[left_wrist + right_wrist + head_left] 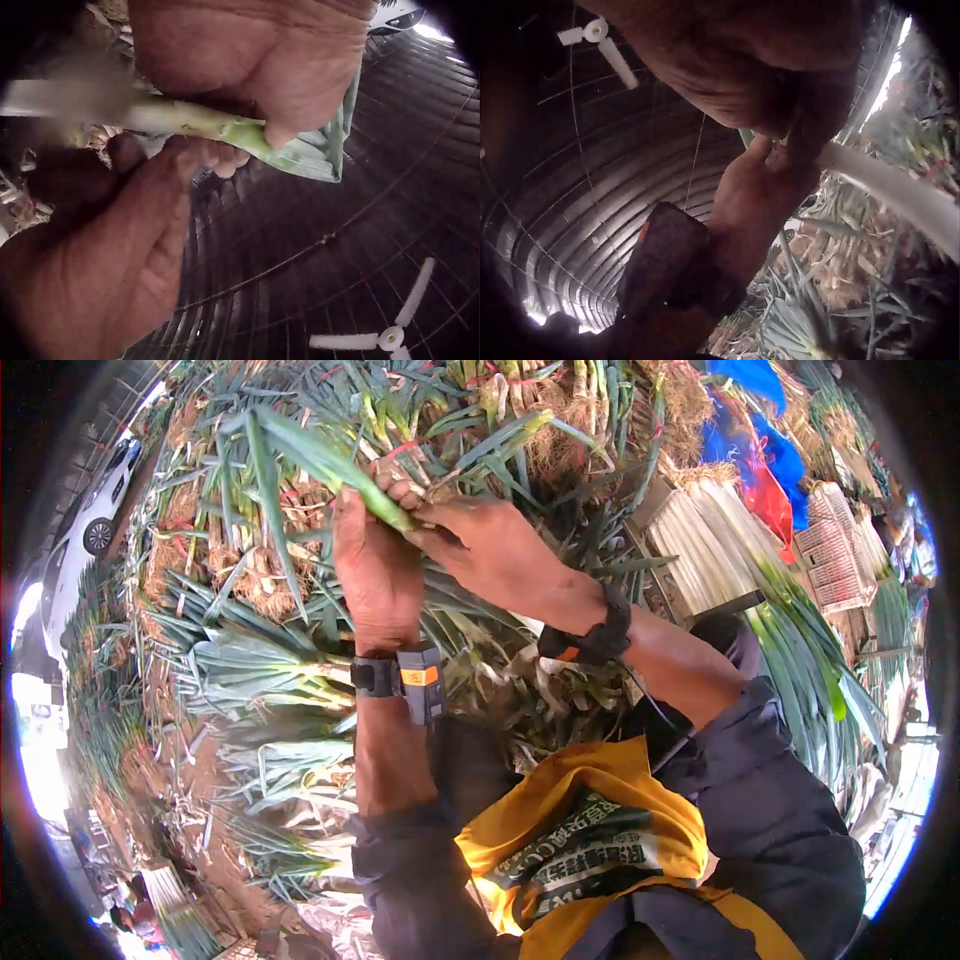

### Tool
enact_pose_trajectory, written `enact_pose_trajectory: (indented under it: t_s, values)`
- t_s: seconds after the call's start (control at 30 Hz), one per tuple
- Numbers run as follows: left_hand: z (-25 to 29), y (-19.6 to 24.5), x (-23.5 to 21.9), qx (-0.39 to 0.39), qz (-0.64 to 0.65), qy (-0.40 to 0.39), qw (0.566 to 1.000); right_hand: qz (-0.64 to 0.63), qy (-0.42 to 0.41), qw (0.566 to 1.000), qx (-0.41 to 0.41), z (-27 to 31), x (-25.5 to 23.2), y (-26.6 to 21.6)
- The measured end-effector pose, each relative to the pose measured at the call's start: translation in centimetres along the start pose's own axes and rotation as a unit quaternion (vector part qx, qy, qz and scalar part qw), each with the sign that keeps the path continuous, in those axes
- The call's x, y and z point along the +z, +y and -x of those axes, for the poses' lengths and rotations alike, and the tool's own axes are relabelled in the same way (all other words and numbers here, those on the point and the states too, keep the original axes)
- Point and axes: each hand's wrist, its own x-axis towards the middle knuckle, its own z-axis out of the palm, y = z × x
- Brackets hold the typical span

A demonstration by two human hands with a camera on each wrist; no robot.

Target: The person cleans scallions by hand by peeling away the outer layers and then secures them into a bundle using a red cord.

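Observation:
Both hands hold one large green onion (330, 465) up in front of the body, its long leaves bending over to the upper left. My left hand (378, 575) grips it where the leaves begin, the thumb lying along the green part in the left wrist view. Close beside it, my right hand (495, 545) pinches the same onion lower down. The pale stalk (900, 195) sticks out past the right hand in the right wrist view. Some of the right fingertips are hidden behind the onion and the palm.
Bundles of green onions (265, 675) lie all around, with rooty piles (570, 430) at the back. Trimmed white stalks (700, 545) are stacked at the right beside a pale crate (835, 550). A white car (85, 545) stands at far left. Loose leaves (500, 685) lie below the hands.

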Motion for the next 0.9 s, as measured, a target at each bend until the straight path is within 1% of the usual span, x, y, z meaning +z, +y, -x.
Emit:
enact_pose_trajectory:
  t_s: [0.03,0.13,0.17,0.23,0.27,0.33,0.37,0.43,0.47,0.5,0.53,0.6,0.63,0.73,0.77,0.8,0.83,0.87,0.9]
  values:
    - [-0.1,-0.3,-0.2,0.002,-0.014,0.009,1.0,-0.004,0.006,1.0,-0.004,-0.3,0.2,0.1]
    - [0.2,-0.5,-0.3,-0.02,-0.044,0.029,0.998,0.066,-0.05,0.997,-0.005,-0.1,0.5,2.0]
    - [0.3,-0.5,-0.2,-0.026,-0.05,0.031,0.998,0.056,-0.044,0.997,-0.01,-0.1,0.1,1.8]
    - [0.4,-0.7,0.0,-0.018,-0.049,0.007,0.999,0.037,-0.032,0.999,-0.017,-0.1,-0.7,1.2]
    - [0.4,-0.8,0.1,-0.013,-0.049,-0.005,0.999,0.052,-0.038,0.998,-0.004,0.0,-0.9,1.5]
    - [0.5,-1.0,0.5,-0.016,-0.028,0.019,0.999,0.08,-0.051,0.995,0.02,0.0,-1.0,2.3]
    - [0.4,-0.9,0.9,-0.017,-0.019,0.029,0.999,0.068,-0.044,0.996,0.045,0.1,-1.4,2.6]
    - [0.3,-0.4,1.4,0.015,0.012,0.007,1.0,0.044,-0.031,0.994,0.094,0.5,-2.6,3.5]
    - [0.2,-0.2,1.5,0.034,0.029,-0.002,0.999,0.021,-0.007,0.99,0.141,0.7,-3.1,4.8]
    - [-0.5,0.1,0.5,0.036,0.049,-0.01,0.998,-0.036,0.004,0.978,0.206,1.0,-4.4,5.2]
    - [-0.6,0.3,-0.5,0.047,0.04,-0.013,0.998,-0.092,0.017,0.958,0.272,1.5,-5.8,5.5]
    - [-0.8,0.9,-1.4,0.073,0.022,-0.02,0.997,-0.211,0.127,0.943,0.224,2.6,-7.3,5.9]
    - [-1.1,1.2,-1.8,0.075,0.017,0.013,0.997,-0.315,0.165,0.886,0.299,2.5,-8.5,5.7]
    - [-1.4,1.7,-2.7,0.062,0.011,0.018,0.998,-0.335,0.265,0.859,0.282,2.4,-9.4,7.4]
    - [-1.5,1.6,-2.8,0.053,0.01,0.022,0.998,-0.26,0.237,0.901,0.253,2.3,-9.1,7.3]
    - [-1.6,1.4,-2.8,0.044,0.011,0.026,0.999,-0.057,0.146,0.956,0.247,1.9,-8.4,6.8]
    - [-1.5,1.0,-2.7,0.034,0.013,0.031,0.999,0.103,0.057,0.987,0.113,2.1,-7.1,6.0]
    - [-1.4,0.6,-2.3,0.026,0.004,0.034,0.999,0.149,0.025,0.988,-0.024,2.6,-5.0,6.3]
    - [-1.2,0.3,-1.6,0.017,-0.006,0.036,0.999,0.09,-0.01,0.993,-0.077,2.6,-3.8,5.7]
